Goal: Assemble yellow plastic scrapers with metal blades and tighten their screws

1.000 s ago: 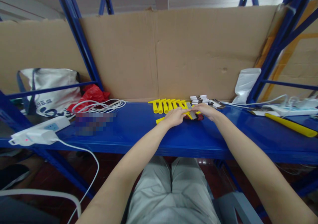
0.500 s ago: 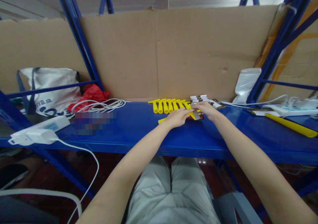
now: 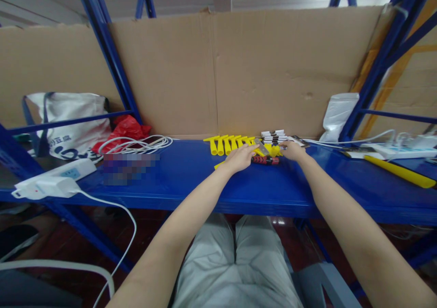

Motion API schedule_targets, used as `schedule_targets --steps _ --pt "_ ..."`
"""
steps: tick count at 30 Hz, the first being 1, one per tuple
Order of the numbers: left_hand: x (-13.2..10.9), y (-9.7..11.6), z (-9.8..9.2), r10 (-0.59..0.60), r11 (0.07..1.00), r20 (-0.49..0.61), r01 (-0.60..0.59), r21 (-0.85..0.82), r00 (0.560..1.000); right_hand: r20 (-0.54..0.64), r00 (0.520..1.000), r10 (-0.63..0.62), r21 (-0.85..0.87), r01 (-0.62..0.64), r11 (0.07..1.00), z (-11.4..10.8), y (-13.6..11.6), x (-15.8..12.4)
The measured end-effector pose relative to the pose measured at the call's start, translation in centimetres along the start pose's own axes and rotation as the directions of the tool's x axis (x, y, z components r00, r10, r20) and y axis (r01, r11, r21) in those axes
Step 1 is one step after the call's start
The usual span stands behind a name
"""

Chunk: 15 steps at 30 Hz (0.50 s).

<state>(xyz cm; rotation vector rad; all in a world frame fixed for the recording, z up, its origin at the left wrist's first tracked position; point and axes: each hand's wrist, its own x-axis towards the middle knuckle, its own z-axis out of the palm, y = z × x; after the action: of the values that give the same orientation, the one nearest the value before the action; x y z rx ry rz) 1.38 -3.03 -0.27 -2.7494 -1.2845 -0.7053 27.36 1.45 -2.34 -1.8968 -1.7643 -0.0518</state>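
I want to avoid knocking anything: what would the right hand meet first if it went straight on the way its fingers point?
Probably the yellow piece just beyond the right hand's fingertips. They look so close that they may already touch; depth is unclear here.

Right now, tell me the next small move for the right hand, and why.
Probably bring the right hand across to the metal blade. The left hand seems to hold the yellow tool at that blade, while the right hand is apart from it, beside the small yellow pieces. Whether its fingers grip anything is too small to tell.
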Motion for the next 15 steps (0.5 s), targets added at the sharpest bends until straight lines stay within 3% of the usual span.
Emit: schedule_targets --steps 4,9,15 --pt "0.1 0.0 0.1 -0.012 1.0 0.007 0.012 -0.011 1.0 0.083 0.995 -0.063 -0.061 0.068 0.996 1.0 -0.3 0.2" --pt "0.1 0.0 0.1 -0.015 1.0 0.006 0.015 -0.022 1.0 0.15 0.974 -0.168 0.029 0.165 0.986 1.1 -1.2 0.0" --pt "0.0 0.0 0.2 -0.01 1.0 0.004 0.01 -0.026 1.0 0.166 0.969 -0.181 0.087 0.169 0.982 0.8 -1.6 -0.1"
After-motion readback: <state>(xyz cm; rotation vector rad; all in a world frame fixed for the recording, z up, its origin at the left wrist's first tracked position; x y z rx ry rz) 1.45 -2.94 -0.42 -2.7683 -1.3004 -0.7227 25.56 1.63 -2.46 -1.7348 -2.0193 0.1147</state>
